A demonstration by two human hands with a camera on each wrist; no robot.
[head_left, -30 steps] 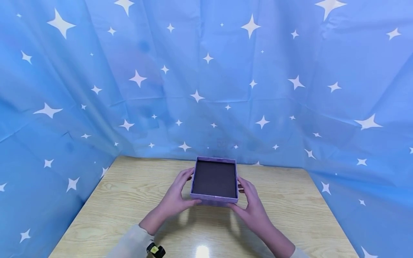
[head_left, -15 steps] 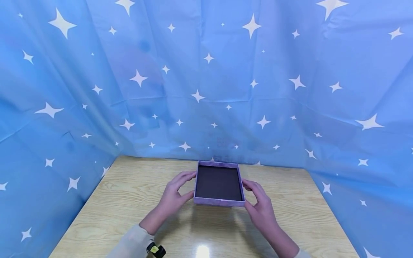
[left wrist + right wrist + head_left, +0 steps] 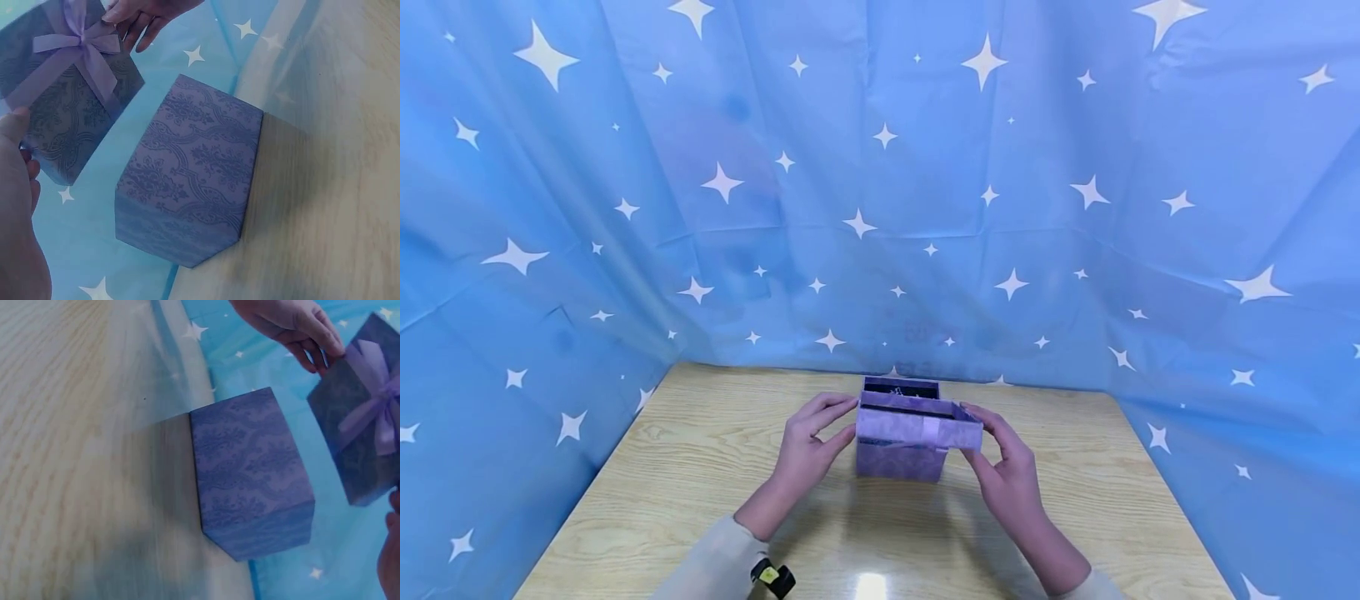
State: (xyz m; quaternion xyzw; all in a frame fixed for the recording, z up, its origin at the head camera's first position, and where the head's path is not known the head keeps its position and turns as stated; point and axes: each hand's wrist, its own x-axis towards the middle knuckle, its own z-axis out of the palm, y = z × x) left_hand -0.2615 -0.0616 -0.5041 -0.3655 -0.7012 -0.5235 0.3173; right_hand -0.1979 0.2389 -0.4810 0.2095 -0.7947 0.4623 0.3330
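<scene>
A purple patterned gift box (image 3: 898, 462) stands upright on the wooden table, its top uncovered and small silvery bits showing in its dark inside. Over its front, my two hands hold the box lid (image 3: 891, 423) tilted, the ribbon side turned toward me and the dark inside turned away. My left hand (image 3: 807, 446) pinches the lid's left end between thumb and fingers. At the other end, my right hand (image 3: 1011, 471) grips the right corner, thumb below and fingers behind. A lilac bow (image 3: 81, 40) on the lid shows in the left wrist view.
The light wooden table (image 3: 662, 467) reaches back to a blue curtain (image 3: 880, 167) with white stars, which also hangs along both sides. A black band with a yellow patch (image 3: 769, 575) is around my left wrist.
The lid was held dark inside upward over the box; it has shifted right and tipped up toward me. The box's open top now shows behind it. Both hands keep their hold.
</scene>
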